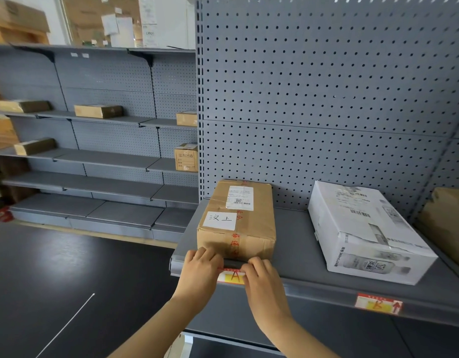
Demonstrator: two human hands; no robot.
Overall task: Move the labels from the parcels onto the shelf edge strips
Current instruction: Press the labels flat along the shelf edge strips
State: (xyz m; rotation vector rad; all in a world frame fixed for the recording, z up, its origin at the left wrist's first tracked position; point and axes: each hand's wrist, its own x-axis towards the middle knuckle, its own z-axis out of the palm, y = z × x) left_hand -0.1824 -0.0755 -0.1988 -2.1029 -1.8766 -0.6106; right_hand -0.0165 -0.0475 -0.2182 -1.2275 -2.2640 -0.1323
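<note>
Grey metal shelf: matt painted finish. Brown cardboard parcel: dull, creased surface. White handwritten label: smooth matt paper.

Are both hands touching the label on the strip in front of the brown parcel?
Touching. Head view: left hand and right hand each hold an end of the label against the strip, no gap showing.

bare shelf between brown parcel and white box, pegboard behind
</note>
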